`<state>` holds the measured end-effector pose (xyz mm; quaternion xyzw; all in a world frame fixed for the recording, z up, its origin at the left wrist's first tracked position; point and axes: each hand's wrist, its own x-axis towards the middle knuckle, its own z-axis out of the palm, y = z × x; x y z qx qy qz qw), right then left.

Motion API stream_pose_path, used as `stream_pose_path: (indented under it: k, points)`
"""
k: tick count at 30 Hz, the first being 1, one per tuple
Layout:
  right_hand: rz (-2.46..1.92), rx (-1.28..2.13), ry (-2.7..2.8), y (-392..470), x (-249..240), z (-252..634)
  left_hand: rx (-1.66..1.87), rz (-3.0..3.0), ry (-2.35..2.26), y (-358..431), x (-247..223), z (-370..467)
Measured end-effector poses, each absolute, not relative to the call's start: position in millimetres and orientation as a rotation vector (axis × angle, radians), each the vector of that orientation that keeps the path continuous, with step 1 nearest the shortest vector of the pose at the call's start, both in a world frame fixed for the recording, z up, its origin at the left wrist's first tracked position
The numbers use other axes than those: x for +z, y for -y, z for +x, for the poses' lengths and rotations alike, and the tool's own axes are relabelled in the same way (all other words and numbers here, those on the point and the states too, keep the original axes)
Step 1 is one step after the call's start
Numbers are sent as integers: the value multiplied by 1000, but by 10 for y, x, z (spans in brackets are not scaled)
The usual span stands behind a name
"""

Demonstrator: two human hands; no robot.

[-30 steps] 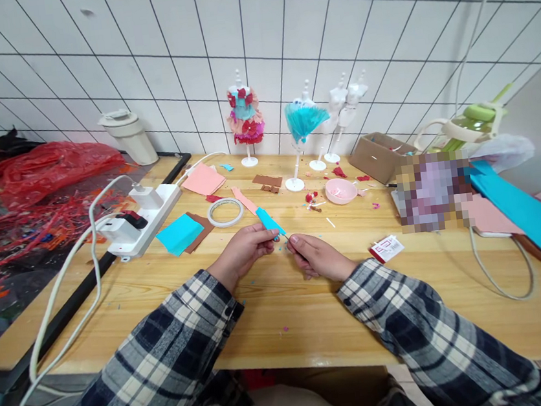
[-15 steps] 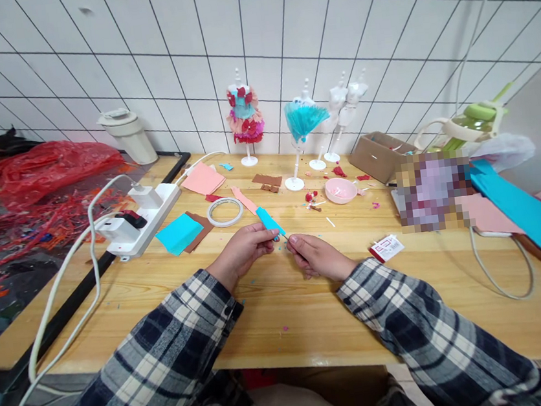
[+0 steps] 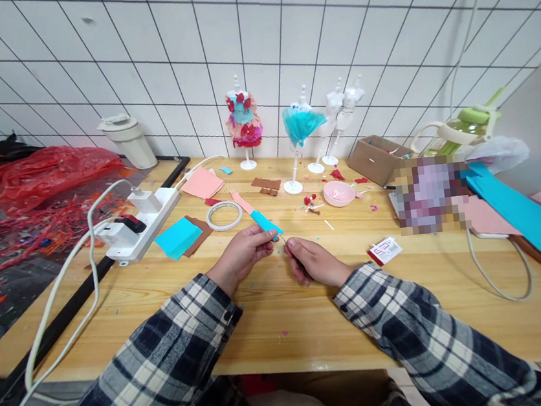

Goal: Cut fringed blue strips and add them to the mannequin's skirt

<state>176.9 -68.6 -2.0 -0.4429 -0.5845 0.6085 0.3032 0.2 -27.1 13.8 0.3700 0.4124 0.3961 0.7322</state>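
Note:
Between the thumb and fingers of my left hand [image 3: 244, 253] is a strip of blue crepe paper [image 3: 263, 219], pointing up and to the left. My right hand [image 3: 315, 260] is closed around a slim tool with a thin dark tip [image 3: 282, 237]; most of it is hidden in the fist, so its kind is unclear. That tip meets the lower end of the strip. Behind the strip lies a pink paper strip [image 3: 239, 200]. A roll of white tape [image 3: 224, 215] rests to the left of it.
Blue paper [image 3: 177, 238] lies beside a white power strip [image 3: 143, 225]. Farther back stand a mini mannequin in a paper dress [image 3: 243, 118], another with a blue paper fan [image 3: 303, 123], and a pink bowl [image 3: 339, 193]. A cardboard box [image 3: 374, 160] and a labelled packet [image 3: 386, 250] are at right.
Both hands stay close together with the blue strip and the tool at its end. The whole view has shifted slightly; otherwise little differs.

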Motion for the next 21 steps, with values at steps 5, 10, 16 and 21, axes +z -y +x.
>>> stream_pose_path:
  k: [5,10,16,21]
  points:
    - [-1154,1621,1544,680,-45,1738,858,842,-903,274,145,19]
    - [-1153,1614,1536,676,-57,1738,852,858,-907,281,153,28]
    - [-1159,1617,1535,669,-56,1740,852,865,-913,279,147,21]
    - [-1149,1617,1543,677,-45,1734,857,881,-911,285,146,27]
